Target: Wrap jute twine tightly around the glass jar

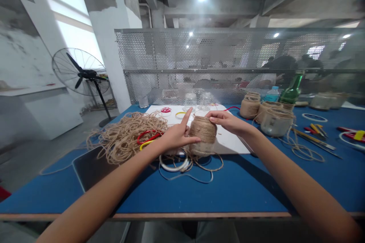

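A small round glass jar wrapped in brown jute twine [203, 133] stands on a flat white board [230, 142] near the middle of the blue-topped work table [245, 186], and both hands are on it. The left hand [176, 135] cups the jar's left side with the thumb stretched across the front of the wrapping and the forefinger lifted straight up, clear of the jar. The right hand [226, 119] comes in from the right, its fingers curled together and pinched at the jar's top rim – whether a strand of twine sits between the fingertips cannot be told. Just left of the left hand lies a loose heap of brown jute twine [125, 136] with a red and a yellow plastic ring [146, 138] caught in it, and a white ring [174, 166] lies on the table in front of the jar among stray strands. To the right stand more twine-wrapped jars [250, 107], a clear jar only partly wrapped [276, 122] and a green glass bottle [292, 89] – all well apart from the hands.
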`<control>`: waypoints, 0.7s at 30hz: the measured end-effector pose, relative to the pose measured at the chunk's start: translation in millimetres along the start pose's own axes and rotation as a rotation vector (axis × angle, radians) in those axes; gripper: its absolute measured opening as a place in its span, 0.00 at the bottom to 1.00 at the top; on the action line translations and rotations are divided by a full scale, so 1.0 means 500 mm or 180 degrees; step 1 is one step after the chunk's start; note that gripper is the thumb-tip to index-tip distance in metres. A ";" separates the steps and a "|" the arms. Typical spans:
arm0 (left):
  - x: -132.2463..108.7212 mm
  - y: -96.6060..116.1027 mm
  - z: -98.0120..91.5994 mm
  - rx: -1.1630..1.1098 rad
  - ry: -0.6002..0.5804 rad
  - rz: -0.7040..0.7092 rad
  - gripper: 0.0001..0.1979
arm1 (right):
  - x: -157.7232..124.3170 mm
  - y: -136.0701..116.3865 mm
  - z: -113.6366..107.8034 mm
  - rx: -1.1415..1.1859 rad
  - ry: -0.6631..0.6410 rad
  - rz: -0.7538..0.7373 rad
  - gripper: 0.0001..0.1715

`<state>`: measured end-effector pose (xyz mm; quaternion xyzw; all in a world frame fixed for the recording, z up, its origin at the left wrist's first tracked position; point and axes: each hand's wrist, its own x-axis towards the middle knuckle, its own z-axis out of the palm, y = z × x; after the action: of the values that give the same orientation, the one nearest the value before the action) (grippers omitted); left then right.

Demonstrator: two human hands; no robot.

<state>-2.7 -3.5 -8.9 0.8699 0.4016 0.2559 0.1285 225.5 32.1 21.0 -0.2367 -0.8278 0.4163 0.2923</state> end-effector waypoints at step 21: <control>-0.002 0.002 -0.006 -0.0066 -0.0185 -0.0004 0.44 | -0.005 -0.028 -0.003 -0.0483 -0.0142 0.0011 0.19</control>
<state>-4.5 -5.0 -6.3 0.8753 0.3956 0.2346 0.1493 226.2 23.6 32.4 -0.2503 -0.8628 0.3581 0.2543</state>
